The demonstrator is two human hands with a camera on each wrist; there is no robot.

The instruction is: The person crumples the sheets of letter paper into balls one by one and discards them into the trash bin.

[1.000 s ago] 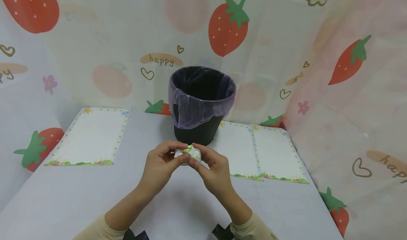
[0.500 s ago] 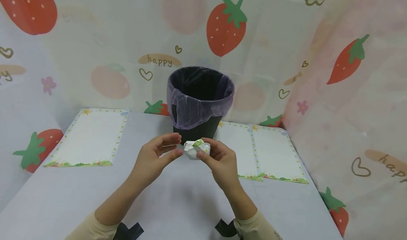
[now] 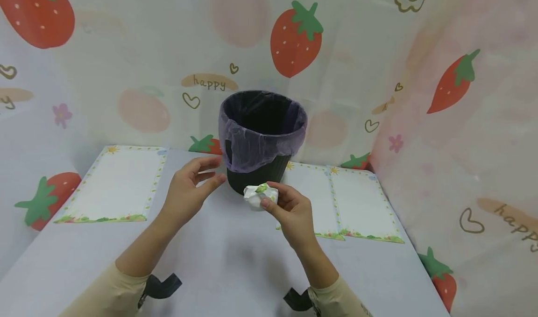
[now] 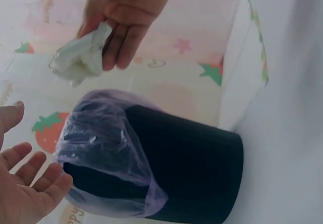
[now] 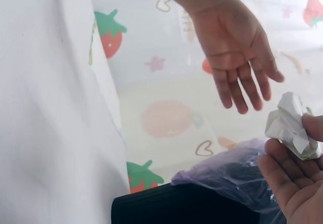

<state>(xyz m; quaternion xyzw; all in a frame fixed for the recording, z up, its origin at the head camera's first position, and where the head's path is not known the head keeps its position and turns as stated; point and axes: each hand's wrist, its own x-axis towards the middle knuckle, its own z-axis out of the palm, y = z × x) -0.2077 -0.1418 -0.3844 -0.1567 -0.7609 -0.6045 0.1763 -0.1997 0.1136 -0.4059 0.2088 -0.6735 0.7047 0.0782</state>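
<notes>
A crumpled ball of white paper [image 3: 258,197] with green and yellow print is pinched between the thumb and fingers of my right hand [image 3: 294,216], in front of the bin. In the right wrist view the paper ball [image 5: 290,125] shows its folded white side. My left hand [image 3: 187,191] is held apart to the left of it, fingers loosely extended and holding nothing. The black trash bin [image 3: 256,172], lined with a translucent purple bag [image 3: 269,144], stands upright behind both hands. In the left wrist view the left hand's fingers [image 4: 35,178] appear near the bag's edge.
One sheet of paper [image 3: 113,184] with a decorated border lies on the left of the white table [image 3: 227,270]. Two similar sheets, one [image 3: 361,205] at the right, lie side by side beside the bin. A strawberry-print curtain [image 3: 168,37] encloses the back and sides.
Both hands were on the paper ball a second ago. My left hand has let go and moved left and away, while the right hand has shifted slightly right, keeping the paper.
</notes>
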